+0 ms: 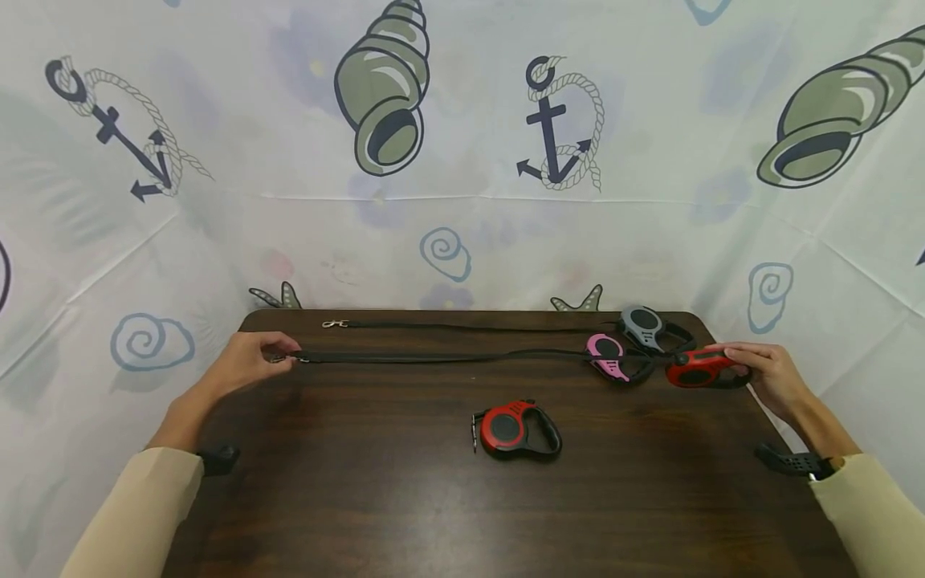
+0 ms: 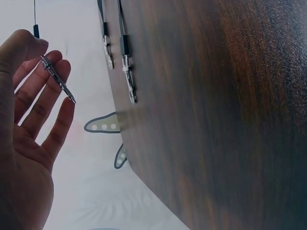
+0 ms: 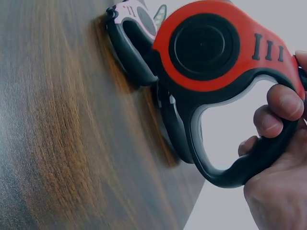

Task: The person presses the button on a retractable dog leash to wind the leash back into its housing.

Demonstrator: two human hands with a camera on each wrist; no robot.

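My right hand (image 1: 776, 377) grips the black handle of a red retractable dog leash (image 3: 235, 38), fingers curled through the handle opening. Over at the left, my left hand (image 1: 249, 359) pinches the metal clip (image 2: 58, 80) of a leash cord between thumb and fingertips. The dark cord stretches across the back of the table between both hands. Behind and left of the held leash lie a pink retractable leash (image 1: 605, 353) and a grey retractable leash (image 1: 641, 325). Their cords are pulled out leftward, and two metal clips (image 2: 127, 72) lie on the tabletop near my left hand.
A second red retractable leash (image 1: 503, 428) lies mid-table, its clip at its left side. The brown wooden table (image 1: 376, 498) ends at the back against a white cloth (image 1: 477, 120) printed with shells and anchors, which also hangs at both sides.
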